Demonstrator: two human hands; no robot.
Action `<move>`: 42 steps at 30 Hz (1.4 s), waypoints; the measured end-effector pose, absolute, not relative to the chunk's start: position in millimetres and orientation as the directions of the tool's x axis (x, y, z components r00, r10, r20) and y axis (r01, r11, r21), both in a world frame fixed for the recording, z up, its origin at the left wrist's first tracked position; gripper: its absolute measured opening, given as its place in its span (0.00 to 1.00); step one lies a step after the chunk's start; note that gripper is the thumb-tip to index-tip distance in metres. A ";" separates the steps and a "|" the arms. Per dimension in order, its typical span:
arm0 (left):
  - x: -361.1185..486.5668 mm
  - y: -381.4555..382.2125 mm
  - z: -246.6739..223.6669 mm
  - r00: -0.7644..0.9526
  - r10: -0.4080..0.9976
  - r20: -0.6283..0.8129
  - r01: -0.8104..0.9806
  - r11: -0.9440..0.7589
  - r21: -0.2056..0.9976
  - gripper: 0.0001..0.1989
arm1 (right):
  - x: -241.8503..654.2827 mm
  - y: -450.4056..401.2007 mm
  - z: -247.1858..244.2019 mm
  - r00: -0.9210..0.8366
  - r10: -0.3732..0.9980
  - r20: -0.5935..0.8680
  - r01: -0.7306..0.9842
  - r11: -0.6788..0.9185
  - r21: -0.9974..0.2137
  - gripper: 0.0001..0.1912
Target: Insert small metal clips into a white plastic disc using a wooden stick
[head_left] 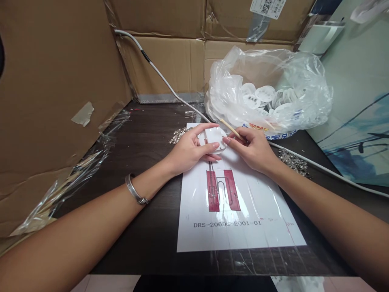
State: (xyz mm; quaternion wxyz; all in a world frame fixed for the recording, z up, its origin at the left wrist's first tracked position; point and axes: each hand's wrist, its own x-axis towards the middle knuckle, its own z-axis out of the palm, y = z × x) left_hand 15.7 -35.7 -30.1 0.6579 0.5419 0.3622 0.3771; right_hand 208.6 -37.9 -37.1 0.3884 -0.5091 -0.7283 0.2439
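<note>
With the left hand point(190, 150) pinching the white disc point(212, 140) and the right hand point(255, 148) gripping a wooden stick point(231, 129), a slipping stick could knock the disc loose.

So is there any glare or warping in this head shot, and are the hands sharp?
Head view: glare streaks the taped paper sheet and the plastic bag; wide-lens warping bends the cardboard edges; left hand and right hand are fairly sharp, the white piece between them washed out.
</note>
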 end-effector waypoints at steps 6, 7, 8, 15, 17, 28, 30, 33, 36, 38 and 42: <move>16.9 -34.3 -30.2 0.422 0.902 -0.086 -0.106 0.143 0.984 0.29 | 209.4 -37.1 -38.2 -0.216 0.938 0.271 0.552 0.346 -0.759 0.15; 17.0 -34.1 -30.6 0.419 0.904 -0.088 -0.111 0.147 0.983 0.29 | 209.6 -36.9 -38.5 -0.221 0.938 0.268 0.549 0.347 -0.761 0.15; 17.1 -33.9 -31.1 0.416 0.905 -0.088 -0.116 0.148 0.982 0.29 | 209.8 -36.7 -38.7 -0.227 0.937 0.267 0.543 0.349 -0.764 0.15; 16.1 -31.7 -34.8 0.404 0.912 -0.072 -0.173 0.153 0.973 0.28 | 212.4 -34.9 -40.1 -0.266 0.932 0.245 0.517 0.352 -0.780 0.08; 15.8 -31.1 -35.4 0.408 0.911 -0.064 -0.184 0.151 0.971 0.28 | 212.6 -34.6 -40.1 -0.284 0.923 0.260 0.494 0.373 -0.785 0.07; 14.3 -31.9 -35.2 0.442 0.896 -0.035 -0.184 0.129 0.974 0.27 | 210.0 -35.8 -38.0 -0.253 0.941 0.225 0.480 0.324 -0.815 0.19; 14.3 -31.7 -34.8 0.437 0.898 -0.044 -0.189 0.139 0.972 0.27 | 210.0 -35.9 -37.8 -0.260 0.940 0.220 0.480 0.324 -0.815 0.20; 14.5 -31.6 -33.6 0.431 0.900 -0.056 -0.198 0.155 0.968 0.27 | 210.0 -35.9 -37.7 -0.272 0.938 0.213 0.472 0.323 -0.820 0.20; 14.5 -31.8 -32.0 0.428 0.902 -0.059 -0.207 0.161 0.965 0.27 | 210.3 -36.1 -37.5 -0.281 0.934 0.219 0.478 0.334 -0.813 0.20; 14.4 -32.0 -31.1 0.426 0.903 -0.057 -0.216 0.162 0.963 0.27 | 210.6 -36.1 -37.4 -0.282 0.934 0.220 0.484 0.337 -0.808 0.20; 13.7 -32.3 -30.5 0.433 0.899 -0.067 -0.215 0.176 0.961 0.26 | 210.7 -35.7 -38.0 -0.276 0.933 0.231 0.508 0.346 -0.789 0.19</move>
